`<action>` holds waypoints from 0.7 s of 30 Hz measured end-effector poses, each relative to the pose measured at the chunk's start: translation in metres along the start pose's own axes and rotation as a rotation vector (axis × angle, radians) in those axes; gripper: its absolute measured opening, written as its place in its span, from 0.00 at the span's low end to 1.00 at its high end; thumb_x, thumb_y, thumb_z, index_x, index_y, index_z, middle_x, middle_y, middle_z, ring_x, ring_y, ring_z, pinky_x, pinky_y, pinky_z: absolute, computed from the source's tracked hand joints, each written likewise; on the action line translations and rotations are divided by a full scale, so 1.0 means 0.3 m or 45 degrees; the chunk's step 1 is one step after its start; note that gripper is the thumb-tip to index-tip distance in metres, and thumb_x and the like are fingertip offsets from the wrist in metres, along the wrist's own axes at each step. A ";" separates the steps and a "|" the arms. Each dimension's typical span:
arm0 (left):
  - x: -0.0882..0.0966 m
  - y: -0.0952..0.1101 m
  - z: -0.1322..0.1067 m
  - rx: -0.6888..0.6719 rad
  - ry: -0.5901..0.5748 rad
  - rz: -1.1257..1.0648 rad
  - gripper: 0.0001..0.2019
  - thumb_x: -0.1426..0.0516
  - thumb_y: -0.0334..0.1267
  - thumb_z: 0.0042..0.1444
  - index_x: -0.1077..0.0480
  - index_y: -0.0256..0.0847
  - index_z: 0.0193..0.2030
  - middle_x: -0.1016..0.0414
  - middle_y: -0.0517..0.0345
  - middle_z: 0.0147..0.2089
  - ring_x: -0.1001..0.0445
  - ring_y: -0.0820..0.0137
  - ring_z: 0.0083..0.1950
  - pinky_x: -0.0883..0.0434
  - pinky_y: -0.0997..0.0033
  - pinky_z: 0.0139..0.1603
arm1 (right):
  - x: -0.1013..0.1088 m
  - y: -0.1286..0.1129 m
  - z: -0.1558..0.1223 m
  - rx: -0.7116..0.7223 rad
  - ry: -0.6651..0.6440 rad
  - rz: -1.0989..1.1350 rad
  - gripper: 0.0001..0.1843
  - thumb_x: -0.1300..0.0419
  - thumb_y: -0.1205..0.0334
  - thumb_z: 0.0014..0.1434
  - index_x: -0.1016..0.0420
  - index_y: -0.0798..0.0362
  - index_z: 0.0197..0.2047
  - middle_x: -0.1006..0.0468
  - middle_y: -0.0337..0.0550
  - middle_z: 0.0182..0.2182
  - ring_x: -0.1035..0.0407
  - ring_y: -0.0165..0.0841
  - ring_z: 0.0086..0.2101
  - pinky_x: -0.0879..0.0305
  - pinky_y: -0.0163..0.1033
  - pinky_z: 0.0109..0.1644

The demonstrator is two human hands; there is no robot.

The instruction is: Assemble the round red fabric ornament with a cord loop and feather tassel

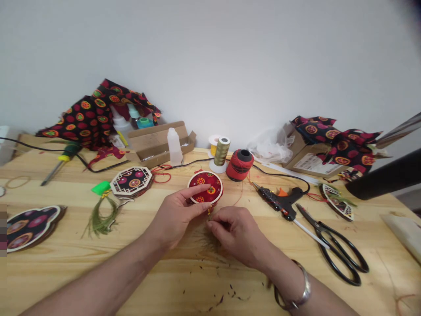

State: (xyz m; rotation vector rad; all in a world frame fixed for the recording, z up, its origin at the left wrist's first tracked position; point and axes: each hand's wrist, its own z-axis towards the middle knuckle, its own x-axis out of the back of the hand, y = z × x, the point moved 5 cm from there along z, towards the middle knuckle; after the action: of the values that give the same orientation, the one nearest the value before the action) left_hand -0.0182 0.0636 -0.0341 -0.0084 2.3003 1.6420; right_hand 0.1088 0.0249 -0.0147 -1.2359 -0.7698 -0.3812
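Left hand: closed around the round red fabric ornament, forefinger across its face and thumb at its lower rim, a grip that probably steadies it for close work.

Right hand: fingertips pinched at the ornament's lower edge, on a small gold fitting; too small to tell exactly what lies between them.

Ornament's place: near the middle of the wooden desk, raised off the surface in the left hand, just in front of a red thread spool.

Under the hands: a loose bunch of fine green fibres, perhaps hanging from the fitting, though unclear at this angle.

Desk, right side: a black hot glue gun on its side, nozzle toward the ornament, within easy reach; black-handled scissors nearer the right edge.

Desk, left side: an octagonal lattice-framed fabric panel, a green-tasselled cord, and a larger fabric panel at the left edge.

Desk, back edge: a gold-green thread spool, a cardboard box, a plastic squeeze bottle, and piled black-and-red patterned fabric.

In the way: only the glue gun's black cord, trailing behind the ornament and spools.
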 end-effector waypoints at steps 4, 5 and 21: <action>0.001 0.001 -0.001 -0.012 -0.008 -0.005 0.21 0.35 0.32 0.44 0.27 0.43 0.48 0.19 0.59 0.39 0.25 0.71 0.40 0.32 0.73 0.45 | -0.004 -0.002 -0.003 -0.001 -0.060 -0.034 0.13 0.46 0.69 0.55 0.37 0.54 0.19 0.38 0.32 0.17 0.45 0.23 0.21 0.50 0.30 0.27; 0.000 0.002 -0.002 -0.009 -0.009 -0.007 0.21 0.35 0.32 0.44 0.27 0.42 0.48 0.18 0.59 0.39 0.25 0.71 0.39 0.32 0.73 0.44 | -0.005 -0.003 -0.003 -0.003 -0.069 -0.043 0.13 0.46 0.68 0.54 0.37 0.54 0.19 0.38 0.32 0.17 0.45 0.23 0.21 0.50 0.30 0.27; -0.002 0.002 -0.004 -0.001 -0.010 0.006 0.22 0.35 0.34 0.43 0.26 0.41 0.48 0.19 0.56 0.39 0.24 0.67 0.39 0.30 0.70 0.42 | 0.009 -0.001 -0.001 -0.095 -0.075 -0.047 0.18 0.44 0.54 0.57 0.31 0.55 0.19 0.36 0.33 0.15 0.47 0.24 0.18 0.53 0.31 0.22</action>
State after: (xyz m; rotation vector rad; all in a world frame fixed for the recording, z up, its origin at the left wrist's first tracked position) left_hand -0.0181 0.0627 -0.0332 0.0029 2.2952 1.6424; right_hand 0.1105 0.0249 -0.0127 -1.3092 -0.8359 -0.4080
